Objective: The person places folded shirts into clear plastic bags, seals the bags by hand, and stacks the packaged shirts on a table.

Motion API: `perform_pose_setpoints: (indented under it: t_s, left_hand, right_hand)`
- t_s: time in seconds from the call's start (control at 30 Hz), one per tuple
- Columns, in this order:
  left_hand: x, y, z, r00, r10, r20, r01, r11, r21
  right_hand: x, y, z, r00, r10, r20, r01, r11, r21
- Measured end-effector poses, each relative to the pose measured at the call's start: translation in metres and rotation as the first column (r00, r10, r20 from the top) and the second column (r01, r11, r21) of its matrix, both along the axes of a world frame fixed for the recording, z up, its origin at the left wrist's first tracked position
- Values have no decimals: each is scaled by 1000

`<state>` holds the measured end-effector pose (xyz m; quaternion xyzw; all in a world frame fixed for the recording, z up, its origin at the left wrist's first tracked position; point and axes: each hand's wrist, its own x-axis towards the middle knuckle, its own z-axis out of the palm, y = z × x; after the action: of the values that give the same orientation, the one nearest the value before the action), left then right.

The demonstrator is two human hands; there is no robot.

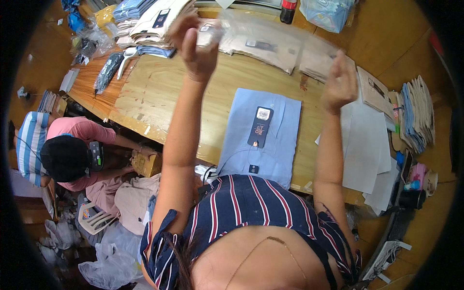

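Note:
A folded light-blue shirt (282,135) lies on the table in front of me, with a dark hang tag (260,128) on it. Both of my arms reach forward above the table. A clear plastic bag (270,30), blurred by motion, stretches between my hands. My left hand (199,55) is closed at its left end, with fingers partly smeared. At the right end, the pinched fingers of my right hand (340,86) grip it. Packed beige shirts (261,57) show through and below the bag along the table's far side.
Stacked folded shirts (159,24) stand at the far left, near a white tool (126,62). White sheets (360,154) and upright garments (418,113) are on the right. A dark bottle (288,12) stands at the back. A person (72,154) bends over a box at left.

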<state>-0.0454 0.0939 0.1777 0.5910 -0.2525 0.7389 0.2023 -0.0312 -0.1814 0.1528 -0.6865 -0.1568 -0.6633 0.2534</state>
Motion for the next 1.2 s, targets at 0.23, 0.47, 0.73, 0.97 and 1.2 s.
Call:
perform_pose_setpoints:
  t_s: [0.23,0.47,0.73,0.97,1.2]
  left_hand:
    - [15,-32,-159,381,-207,-901,-146,949,-279]
    - [22,-20,-195,101,-407,-908,-116,901,-417]
    - [17,-11,-197,-134,-632,-763,-118,775,-621]
    - [4,-3,-205,-103,-662,-742,-44,748,-662]
    - [-12,0,-198,-252,-693,-676,-55,708,-704]
  right_hand:
    - [2,-9,-128,623,322,-713,-169,945,279]
    - [24,-37,-181,151,640,-753,-290,757,586]
    - [18,-52,-189,83,712,-697,-193,698,690]
    - [5,-41,-181,132,796,-590,-175,605,777]
    - [-5,-49,-181,11,781,-624,-238,608,757]
